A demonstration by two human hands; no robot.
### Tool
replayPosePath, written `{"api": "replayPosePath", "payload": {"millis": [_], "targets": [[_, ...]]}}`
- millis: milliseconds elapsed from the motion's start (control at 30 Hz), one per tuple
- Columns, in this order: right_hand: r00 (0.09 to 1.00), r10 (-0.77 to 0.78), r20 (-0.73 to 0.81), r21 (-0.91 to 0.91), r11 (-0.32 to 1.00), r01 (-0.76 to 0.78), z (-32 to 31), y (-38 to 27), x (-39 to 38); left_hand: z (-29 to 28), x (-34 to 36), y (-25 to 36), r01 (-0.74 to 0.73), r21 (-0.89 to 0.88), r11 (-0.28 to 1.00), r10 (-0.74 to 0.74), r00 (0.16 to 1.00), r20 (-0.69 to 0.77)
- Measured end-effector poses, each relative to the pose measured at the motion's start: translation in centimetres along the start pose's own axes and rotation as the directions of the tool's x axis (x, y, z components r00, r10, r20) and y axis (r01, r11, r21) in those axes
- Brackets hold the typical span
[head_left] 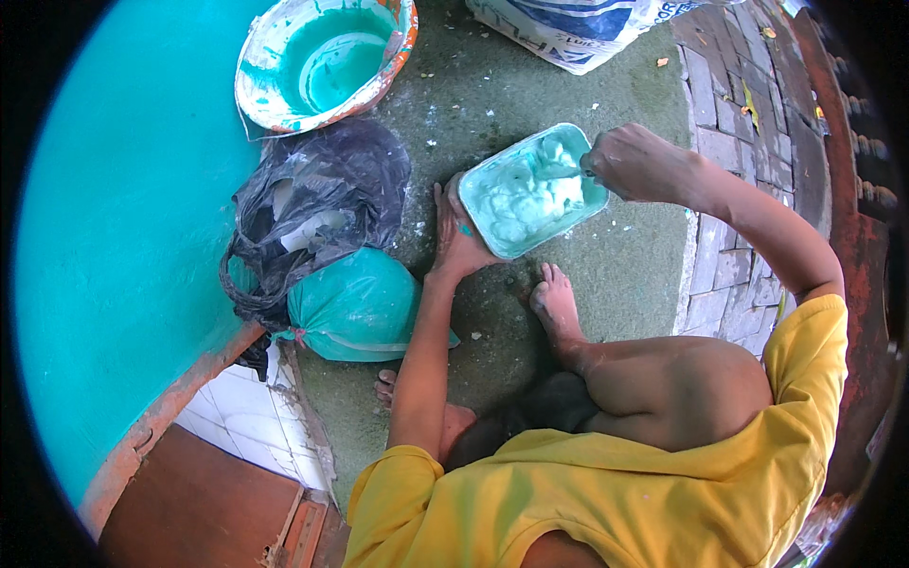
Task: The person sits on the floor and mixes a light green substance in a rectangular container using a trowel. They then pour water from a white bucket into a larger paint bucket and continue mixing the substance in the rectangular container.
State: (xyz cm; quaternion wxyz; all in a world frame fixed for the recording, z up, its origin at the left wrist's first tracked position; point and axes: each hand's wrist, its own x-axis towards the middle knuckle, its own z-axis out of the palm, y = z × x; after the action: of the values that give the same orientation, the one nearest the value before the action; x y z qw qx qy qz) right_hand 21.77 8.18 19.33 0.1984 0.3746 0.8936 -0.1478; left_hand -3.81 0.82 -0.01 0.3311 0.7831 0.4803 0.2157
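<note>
A rectangular plastic tub (557,230) sits tilted on the floor in front of me, holding thick, lumpy pale turquoise paste (516,197). My left hand (458,235) grips the tub's left side, its thumb and fingers spread along the wall, with a turquoise smear on it. Over the right rim, my right hand (636,166) is closed around the handle of a small flat-bladed tool (564,172). The blade reaches into the paste, so its full shape is hidden.
A paint-stained bucket (390,80) with turquoise inside stands far left by the turquoise wall (123,218). Nearby lie a crumpled black plastic bag (365,175) and a tied turquoise bag (355,308). A white-and-blue sack (568,47) is at the back. Paving bricks (724,256) border the right.
</note>
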Motion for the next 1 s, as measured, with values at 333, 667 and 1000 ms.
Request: {"api": "replayPosePath", "payload": {"millis": [333, 667, 1000], "targets": [[0.965, -0.195, -0.175, -0.180, 0.970, 0.164, 1.9, -0.3, 3.8, -0.1, 0.3, 0.7, 0.037, 0.032, 0.999, -0.039, 0.996, 0.075], [0.999, -0.048, 0.009, -0.091, 0.995, 0.048, -0.4, -1.3, 1.7, 0.1, -0.3, -0.1, 0.027, -0.014, 1.000, -0.027, 1.000, 0.003], [0.999, -0.013, 0.049, -0.176, 0.984, 0.021, 2.2, -3.2, 3.0, 0.3, -0.1, -0.2, 0.008, 0.062, 0.998, -0.010, 0.999, 0.037]]}}
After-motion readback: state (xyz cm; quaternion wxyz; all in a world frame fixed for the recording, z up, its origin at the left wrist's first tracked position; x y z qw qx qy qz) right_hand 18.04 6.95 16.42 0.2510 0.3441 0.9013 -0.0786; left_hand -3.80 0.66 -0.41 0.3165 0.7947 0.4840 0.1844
